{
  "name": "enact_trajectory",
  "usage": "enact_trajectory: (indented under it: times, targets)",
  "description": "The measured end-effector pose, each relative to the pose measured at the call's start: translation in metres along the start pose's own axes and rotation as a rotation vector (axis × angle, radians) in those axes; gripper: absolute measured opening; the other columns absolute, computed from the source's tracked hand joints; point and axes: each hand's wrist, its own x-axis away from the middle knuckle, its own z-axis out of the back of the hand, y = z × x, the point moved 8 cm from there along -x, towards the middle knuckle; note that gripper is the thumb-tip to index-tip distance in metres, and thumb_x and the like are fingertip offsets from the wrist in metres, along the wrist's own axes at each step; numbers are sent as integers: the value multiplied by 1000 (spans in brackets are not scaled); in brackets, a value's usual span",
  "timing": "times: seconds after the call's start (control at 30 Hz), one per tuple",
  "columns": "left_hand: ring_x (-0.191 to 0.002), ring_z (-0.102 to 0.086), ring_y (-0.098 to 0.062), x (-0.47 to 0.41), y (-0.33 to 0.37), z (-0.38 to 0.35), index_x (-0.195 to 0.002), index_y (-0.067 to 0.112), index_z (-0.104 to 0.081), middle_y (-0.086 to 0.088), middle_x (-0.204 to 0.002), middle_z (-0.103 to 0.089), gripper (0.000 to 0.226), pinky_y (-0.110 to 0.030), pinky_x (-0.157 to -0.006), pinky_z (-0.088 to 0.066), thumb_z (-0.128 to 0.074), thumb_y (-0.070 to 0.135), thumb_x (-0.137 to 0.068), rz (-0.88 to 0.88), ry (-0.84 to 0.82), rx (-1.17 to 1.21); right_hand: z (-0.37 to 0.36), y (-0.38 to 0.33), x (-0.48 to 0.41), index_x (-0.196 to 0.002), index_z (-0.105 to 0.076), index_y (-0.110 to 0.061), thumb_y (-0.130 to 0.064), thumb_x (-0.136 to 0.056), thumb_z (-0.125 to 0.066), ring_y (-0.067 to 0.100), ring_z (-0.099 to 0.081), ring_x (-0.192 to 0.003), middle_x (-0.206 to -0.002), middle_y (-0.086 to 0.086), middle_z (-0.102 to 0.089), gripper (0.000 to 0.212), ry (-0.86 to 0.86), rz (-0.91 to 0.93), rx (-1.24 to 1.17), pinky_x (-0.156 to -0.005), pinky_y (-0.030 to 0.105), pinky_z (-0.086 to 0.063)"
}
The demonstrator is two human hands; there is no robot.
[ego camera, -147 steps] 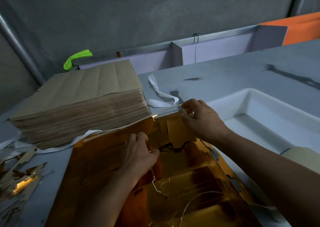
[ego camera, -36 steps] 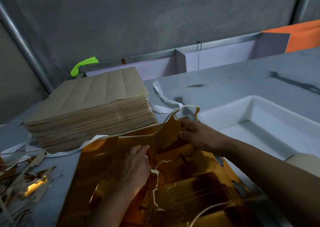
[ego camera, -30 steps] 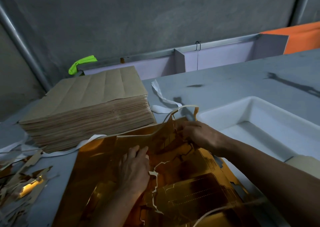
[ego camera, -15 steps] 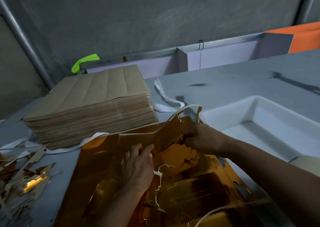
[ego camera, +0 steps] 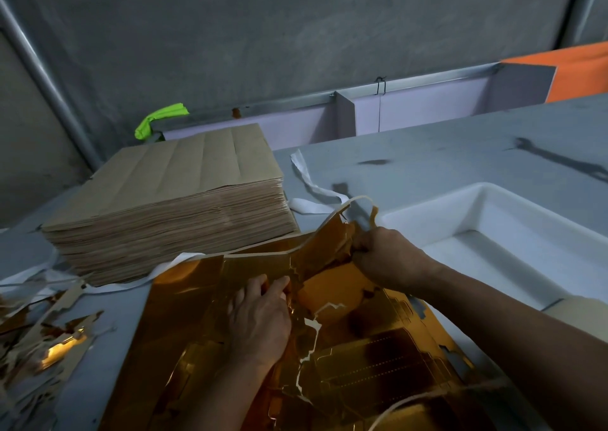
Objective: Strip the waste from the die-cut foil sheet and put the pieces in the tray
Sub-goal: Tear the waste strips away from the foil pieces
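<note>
**A:** In the head view you are mid-strip. Your right hand (ego camera: 385,256) is gripping the waste (ego camera: 332,236), fingers curled round a crumpled bunch of it, and holding it raised over the far edge of the sheet (ego camera: 378,348).

**B:** Your left hand (ego camera: 260,318) is lying knuckles-up on the sheet's middle, pressing it to the table (ego camera: 427,164). I cannot tell whether its fingertips (ego camera: 274,287) are pinching the torn edge.

**A:** The sheet is lying near you, between the scraps (ego camera: 49,341) on the left and the tray (ego camera: 437,213) on the right. Much of the waste is looking attached, so I judge you are early in the job.

**B:** Next, I think, you are needing a steady pull up and away. Your left hand should be holding the pieces flat, so the white tear running down the middle is not spreading into them.

**A:** You are working with close edges. The stack (ego camera: 171,213) is standing just beyond the sheet's far left corner, and the tray's near rim is sitting just beside your right wrist.

**B:** The table past the white strips (ego camera: 312,187) is offering room, so you are better off pulling far than sideways.
</note>
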Motion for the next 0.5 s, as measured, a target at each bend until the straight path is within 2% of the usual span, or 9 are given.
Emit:
enact_trajectory:
  times: [0.13,0.23,0.33,0.4,0.5]
  targets:
    - [-144,-24,-16,-1,-2,-2,-146,48,-29,6,-156,-25,43,-39,-116,-21,-24,43,-103,-5,-2,-11,0,3,0,-69,-53,-22,-27,-102,-46,7,-51,-61,-70,-4,-53,34,13,-27,-121,-53,16,-36]
    - [-143,-24,-17,-2,-2,-3,-146,48,-29,6,-156,-25,43,-39,-116,-21,-24,44,-103,-9,-2,-13,-2,3,1,-79,-62,-18,-41,-102,-43,12,-56,-65,-75,1,-60,38,20,-44,-239,-58,22,-42]
    - [-144,-24,-17,-3,-2,-3,-146,48,-29,6,-156,-25,43,-40,-117,-21,-23,44,-103,-7,5,-21,1,3,0,-84,-68,-16,-57,-97,-41,10,-57,-63,-70,-2,-60,50,80,-67,-238,-56,21,-40]
    - [-144,-24,-17,-3,-2,-3,-147,48,-26,6,-156,-25,44,-40,-117,-21,-23,44,-103,-5,6,-25,4,4,0,-81,-69,-15,-56,-97,-44,7,-56,-58,-65,-3,-58,50,135,-79,-198,-53,19,-38]
    - [-144,-23,-16,-3,-2,-2,-149,48,-20,6,-156,-24,46,-40,-116,-22,-24,43,-103,0,1,-23,5,4,-1,-83,-68,-10,-44,-101,-46,7,-52,-55,-65,-1,-55,44,194,-62,-167,-51,17,-35]
